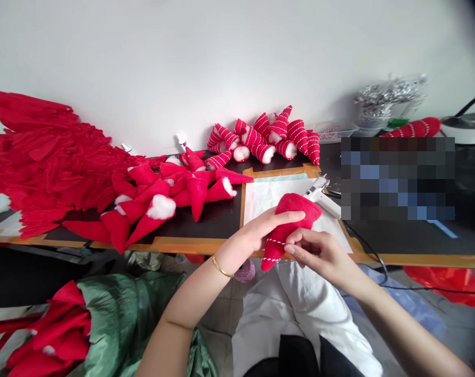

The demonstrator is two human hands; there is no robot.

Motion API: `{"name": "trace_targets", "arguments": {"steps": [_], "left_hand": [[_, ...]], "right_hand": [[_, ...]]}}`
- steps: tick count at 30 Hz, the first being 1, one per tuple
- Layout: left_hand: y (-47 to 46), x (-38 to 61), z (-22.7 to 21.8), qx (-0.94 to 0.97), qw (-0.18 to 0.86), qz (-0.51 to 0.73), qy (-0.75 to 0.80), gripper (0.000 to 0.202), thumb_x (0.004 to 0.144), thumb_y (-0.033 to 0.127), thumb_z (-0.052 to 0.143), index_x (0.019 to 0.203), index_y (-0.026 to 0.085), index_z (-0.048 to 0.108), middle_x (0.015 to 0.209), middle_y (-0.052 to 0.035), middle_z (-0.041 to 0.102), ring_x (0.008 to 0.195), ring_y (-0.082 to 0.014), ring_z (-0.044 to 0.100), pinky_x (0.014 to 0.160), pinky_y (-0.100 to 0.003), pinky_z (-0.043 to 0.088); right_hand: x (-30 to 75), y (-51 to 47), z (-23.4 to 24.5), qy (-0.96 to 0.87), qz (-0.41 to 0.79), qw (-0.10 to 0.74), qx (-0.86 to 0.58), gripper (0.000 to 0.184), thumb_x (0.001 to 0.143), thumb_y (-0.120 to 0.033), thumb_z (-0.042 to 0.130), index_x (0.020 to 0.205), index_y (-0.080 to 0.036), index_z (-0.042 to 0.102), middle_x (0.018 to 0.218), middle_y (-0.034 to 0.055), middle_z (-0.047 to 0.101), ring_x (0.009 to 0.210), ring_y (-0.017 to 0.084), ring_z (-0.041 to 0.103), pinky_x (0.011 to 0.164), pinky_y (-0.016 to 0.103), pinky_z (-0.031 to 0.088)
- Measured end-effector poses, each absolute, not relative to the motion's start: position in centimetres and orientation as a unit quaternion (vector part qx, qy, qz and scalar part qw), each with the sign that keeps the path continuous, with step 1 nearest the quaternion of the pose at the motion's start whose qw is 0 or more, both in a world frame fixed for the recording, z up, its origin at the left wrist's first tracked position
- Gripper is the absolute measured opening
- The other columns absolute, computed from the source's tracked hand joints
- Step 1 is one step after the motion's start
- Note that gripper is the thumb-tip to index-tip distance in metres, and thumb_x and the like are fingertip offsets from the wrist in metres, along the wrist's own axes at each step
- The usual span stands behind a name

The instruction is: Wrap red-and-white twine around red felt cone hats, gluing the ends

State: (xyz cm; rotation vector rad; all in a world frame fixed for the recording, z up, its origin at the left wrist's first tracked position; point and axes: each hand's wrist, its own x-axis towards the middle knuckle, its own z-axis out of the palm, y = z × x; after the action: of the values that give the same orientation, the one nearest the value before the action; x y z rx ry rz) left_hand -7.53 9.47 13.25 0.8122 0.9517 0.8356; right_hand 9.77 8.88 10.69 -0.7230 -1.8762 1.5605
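Note:
My left hand [271, 224] is closed around a red felt cone [298, 207], its wide end up and its tip pointing down toward my lap. A red-and-white twisted cord [275, 242] winds around the narrow part near the tip. At the cone's right side, my right hand [318, 251] has thumb and finger pinched together on the cord where it leaves the felt. Just behind the cone, a white glue gun [327, 201] lies on a white sheet [257, 199]. The cone's underside is hidden.
Stuffed plain red cones [143, 193] lie left, beside a big heap of red felt pieces [53, 162]. Cord-wrapped cones [261, 139] are piled against the wall. A tub of silver trimmings [373, 110] stands back right. A black cable [365, 241] crosses the table edge [206, 245].

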Motion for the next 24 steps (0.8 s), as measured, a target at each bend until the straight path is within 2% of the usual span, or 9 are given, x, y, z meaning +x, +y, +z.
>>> {"name": "trace_targets", "arguments": {"steps": [2, 5, 10, 15, 18, 22, 24], "left_hand": [[9.4, -7.6, 13.4, 0.358, 0.732, 0.389, 0.429, 0.015, 0.081, 0.037, 0.075, 0.082, 0.022, 0.074, 0.073, -0.0041, 0.073, 0.07, -0.0235, 0.069, 0.068, -0.037, 0.055], [9.5, -7.6, 13.2, 0.309, 0.737, 0.419, 0.43, 0.023, 0.085, 0.043, 0.071, 0.091, 0.021, 0.074, 0.08, -0.0045, 0.074, 0.078, -0.0239, 0.07, 0.075, -0.037, 0.056], [9.9, -7.3, 12.4, 0.241, 0.757, 0.425, 0.433, 0.033, 0.085, 0.05, 0.068, 0.094, 0.019, 0.071, 0.084, -0.0051, 0.073, 0.067, -0.0182, 0.065, 0.066, -0.031, 0.055], [10.3, -7.3, 11.6, 0.263, 0.743, 0.428, 0.442, 0.033, 0.085, 0.053, 0.067, 0.09, 0.02, 0.07, 0.08, -0.0061, 0.071, 0.073, -0.0229, 0.069, 0.069, -0.036, 0.056], [10.3, -7.1, 11.5, 0.278, 0.736, 0.444, 0.43, 0.032, 0.086, 0.049, 0.067, 0.099, 0.02, 0.072, 0.081, -0.0059, 0.073, 0.076, -0.0247, 0.071, 0.071, -0.037, 0.057], [10.3, -6.9, 11.7, 0.254, 0.721, 0.478, 0.432, 0.045, 0.081, 0.034, 0.074, 0.124, 0.027, 0.066, 0.073, 0.0004, 0.071, 0.061, -0.0191, 0.067, 0.057, -0.03, 0.053], [10.1, -6.7, 11.9, 0.254, 0.708, 0.495, 0.435, 0.041, 0.082, 0.037, 0.073, 0.122, 0.028, 0.066, 0.071, 0.0016, 0.069, 0.056, -0.0164, 0.065, 0.054, -0.027, 0.051]], "right_hand": [[9.9, 8.9, 10.8, -0.705, 0.581, 0.298, -0.277, 0.037, 0.093, -0.053, 0.064, 0.077, -0.02, 0.062, 0.064, -0.0013, 0.057, 0.053, 0.011, 0.049, 0.05, 0.025, 0.038], [10.1, 9.1, 11.1, -0.701, 0.573, 0.316, -0.285, 0.043, 0.092, -0.059, 0.063, 0.074, -0.02, 0.059, 0.059, -0.0019, 0.054, 0.051, 0.011, 0.047, 0.047, 0.025, 0.037], [10.1, 9.3, 11.4, -0.702, 0.561, 0.327, -0.293, 0.046, 0.091, -0.063, 0.062, 0.074, -0.02, 0.059, 0.059, -0.0022, 0.052, 0.051, 0.011, 0.046, 0.047, 0.025, 0.037], [10.3, 9.3, 11.3, -0.7, 0.562, 0.329, -0.291, 0.044, 0.091, -0.06, 0.063, 0.074, -0.02, 0.06, 0.063, -0.0014, 0.053, 0.053, 0.012, 0.046, 0.049, 0.025, 0.036], [10.4, 9.2, 11.3, -0.702, 0.565, 0.321, -0.292, 0.042, 0.092, -0.058, 0.063, 0.074, -0.02, 0.059, 0.062, -0.0012, 0.054, 0.053, 0.012, 0.047, 0.049, 0.026, 0.036], [10.4, 9.3, 11.5, -0.699, 0.56, 0.33, -0.298, 0.041, 0.092, -0.057, 0.063, 0.074, -0.021, 0.06, 0.061, -0.0016, 0.053, 0.053, 0.012, 0.046, 0.049, 0.026, 0.035], [10.4, 9.4, 11.6, -0.7, 0.556, 0.335, -0.298, 0.04, 0.092, -0.056, 0.063, 0.074, -0.021, 0.06, 0.062, -0.0014, 0.054, 0.053, 0.012, 0.046, 0.049, 0.026, 0.036]]}}
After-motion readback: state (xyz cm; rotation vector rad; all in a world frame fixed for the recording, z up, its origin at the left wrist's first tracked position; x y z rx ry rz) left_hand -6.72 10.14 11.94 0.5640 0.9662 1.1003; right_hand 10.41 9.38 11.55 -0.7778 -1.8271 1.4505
